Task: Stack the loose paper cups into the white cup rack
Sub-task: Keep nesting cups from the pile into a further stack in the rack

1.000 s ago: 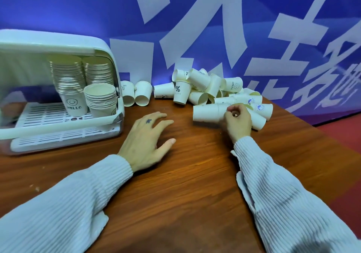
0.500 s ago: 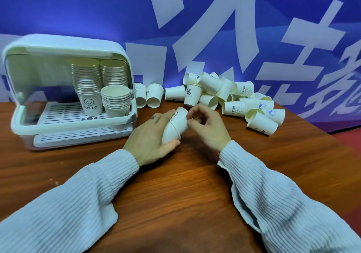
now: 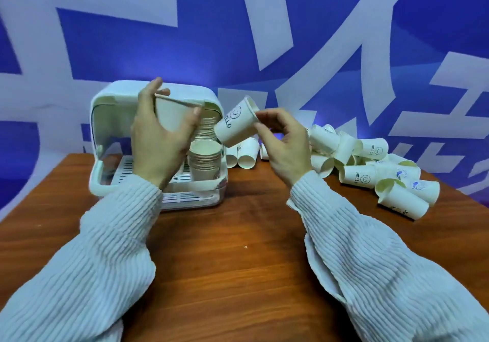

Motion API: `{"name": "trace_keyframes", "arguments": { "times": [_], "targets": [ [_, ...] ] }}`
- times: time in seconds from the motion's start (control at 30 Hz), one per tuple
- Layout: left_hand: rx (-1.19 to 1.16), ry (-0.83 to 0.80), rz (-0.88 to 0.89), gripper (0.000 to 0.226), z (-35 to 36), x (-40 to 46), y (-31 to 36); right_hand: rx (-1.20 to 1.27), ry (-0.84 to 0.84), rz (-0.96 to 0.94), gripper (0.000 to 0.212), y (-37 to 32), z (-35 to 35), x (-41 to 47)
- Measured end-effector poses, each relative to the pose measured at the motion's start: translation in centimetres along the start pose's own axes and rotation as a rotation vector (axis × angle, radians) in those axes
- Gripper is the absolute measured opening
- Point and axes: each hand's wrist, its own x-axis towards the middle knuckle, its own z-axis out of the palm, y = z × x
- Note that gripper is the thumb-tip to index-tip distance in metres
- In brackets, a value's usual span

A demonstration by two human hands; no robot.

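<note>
Left hand [image 3: 158, 140]: raised left of centre of the frame, in front of the rack; fingers and thumb curled round a plain paper cup [image 3: 173, 113], mouth up, slightly tilted.

Right hand [image 3: 284, 143]: raised at centre of the frame; fingertips pinch the rim end of a second cup [image 3: 235, 123] printed "HELLO" with a smiley. This cup lies tilted, base pointing lower left toward the rack, apart from the first cup.

White cup rack [image 3: 158, 151]: centre left, standing on the table, lid raised. Inside: a short stack of nested cups [image 3: 205, 160] at the front right, and a taller stack [image 3: 207, 127] behind it, partly hidden by the left hand.

Loose cups [image 3: 370, 162]: a heap on their sides, right of centre, against the backdrop; several more [image 3: 244, 154] just right of the rack, partly hidden by the right hand.

Table [image 3: 238, 249]: brown wood, lower half of the frame.

Sleeves [image 3: 105, 249]: pale ribbed knit, both arms.

Backdrop [image 3: 317, 37]: blue with large white characters, upper frame.
</note>
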Motion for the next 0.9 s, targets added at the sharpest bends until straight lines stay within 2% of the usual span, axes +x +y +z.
{"name": "trace_keyframes", "arguments": {
  "times": [0.07,0.17,0.33,0.43,0.53,0.7,0.83,0.9],
  "targets": [
    [-0.068,0.107,-0.045,0.076,-1.1,1.0,0.1,-0.052,-0.047,-0.091,0.013,-0.7,2.1,0.6],
    [-0.159,0.159,-0.069,0.075,-1.9,1.8,-0.3,-0.220,-0.151,-0.186,0.017,-0.8,4.8,1.4],
    [-0.115,0.161,-0.090,0.074,-1.6,1.7,-1.2,-0.450,-0.558,-0.114,0.028,0.1,6.8,0.9],
    [-0.095,0.111,-0.090,0.076,-1.2,1.4,-2.0,-0.437,-0.650,-0.100,0.030,0.2,6.8,0.2],
    [-0.029,0.062,-0.047,0.071,-0.2,0.8,-2.8,-0.381,-0.566,-0.126,0.034,0.4,6.4,-0.6],
    [0.049,0.003,0.070,0.057,1.6,-0.1,-3.2,-0.300,-0.349,-0.056,0.025,2.1,5.7,-2.3],
    [0.118,-0.069,0.255,0.039,2.4,-0.2,-3.9,-0.302,-0.262,-0.054,0.025,2.8,4.8,-3.0],
    [0.134,-0.097,0.290,0.037,2.6,-0.1,-4.0,-0.295,-0.245,-0.035,0.024,3.0,4.5,-3.0]
  ]
}}
